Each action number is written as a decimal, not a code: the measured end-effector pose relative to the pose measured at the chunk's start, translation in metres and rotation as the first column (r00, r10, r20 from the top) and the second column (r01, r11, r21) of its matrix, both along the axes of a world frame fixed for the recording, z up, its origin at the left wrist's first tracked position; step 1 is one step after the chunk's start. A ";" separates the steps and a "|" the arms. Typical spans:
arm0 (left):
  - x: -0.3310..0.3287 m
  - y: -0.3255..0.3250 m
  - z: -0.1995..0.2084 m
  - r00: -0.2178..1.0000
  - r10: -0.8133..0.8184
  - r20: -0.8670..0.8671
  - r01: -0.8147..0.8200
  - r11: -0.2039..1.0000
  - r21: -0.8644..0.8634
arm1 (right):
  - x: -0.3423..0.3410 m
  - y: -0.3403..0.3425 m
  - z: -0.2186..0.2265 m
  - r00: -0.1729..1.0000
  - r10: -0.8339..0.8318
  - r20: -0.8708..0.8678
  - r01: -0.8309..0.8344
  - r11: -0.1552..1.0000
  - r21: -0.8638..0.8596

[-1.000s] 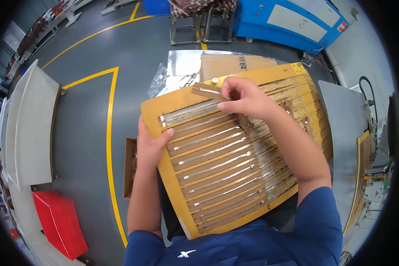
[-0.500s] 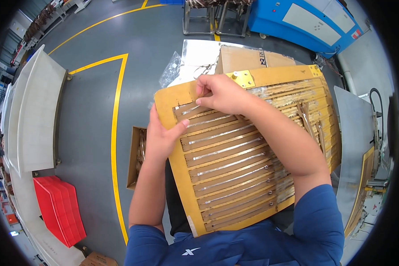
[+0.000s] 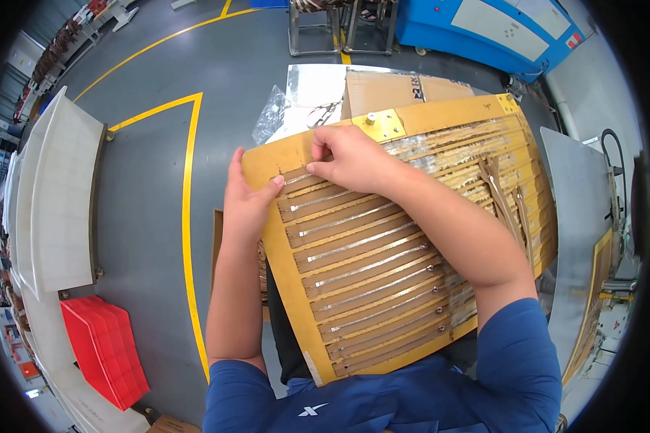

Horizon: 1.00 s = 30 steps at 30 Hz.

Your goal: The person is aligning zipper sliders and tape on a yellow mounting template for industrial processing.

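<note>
A yellow slotted board (image 3: 285, 256) lies tilted across my lap, with brown zippers (image 3: 361, 274) with silvery teeth laid side by side in its slots. My left hand (image 3: 249, 198) grips the board's upper left edge, the thumb pressing on the left end of the topmost zipper (image 3: 296, 178). The other left fingers are partly hidden behind the edge. Close beside that thumb, my right hand (image 3: 354, 160) is closed in a pinch at the same zipper, thumb and forefinger at its tape. My right forearm covers part of the middle slots.
Loose brown zippers (image 3: 509, 198) lie over the board's right half. Beyond the board are a cardboard box (image 3: 383, 94) and a clear plastic bag (image 3: 271, 115). A red crate (image 3: 105, 353) and white bin (image 3: 54, 195) stand left, a blue machine (image 3: 477, 36) far right.
My left thumb has moved up from beside the second slot to the top zipper's left end. My right hand has shifted slightly left, still pinching.
</note>
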<state>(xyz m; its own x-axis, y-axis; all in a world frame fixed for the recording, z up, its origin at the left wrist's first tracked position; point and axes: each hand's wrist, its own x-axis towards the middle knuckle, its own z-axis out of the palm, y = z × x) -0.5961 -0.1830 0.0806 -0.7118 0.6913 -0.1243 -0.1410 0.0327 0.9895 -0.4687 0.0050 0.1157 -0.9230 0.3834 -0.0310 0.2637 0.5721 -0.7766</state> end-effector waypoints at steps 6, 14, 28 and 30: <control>-0.001 0.004 -0.002 0.998 0.041 0.042 -0.041 0.999 -0.003 | 0.001 -0.002 0.002 0.998 0.000 0.070 -0.001 1.000 0.006; -0.005 0.002 -0.013 0.994 -0.028 -0.110 0.023 0.998 -0.050 | 0.014 0.013 0.021 0.995 0.030 0.099 -0.042 0.991 0.125; 0.002 0.001 -0.008 0.990 -0.002 -0.140 -0.004 0.999 -0.042 | 0.075 0.059 0.009 0.938 -0.323 0.124 0.318 0.946 0.061; 0.004 0.001 -0.006 0.991 -0.003 -0.136 -0.003 0.999 -0.042 | 0.076 0.057 0.009 0.929 -0.348 0.127 0.336 0.936 0.108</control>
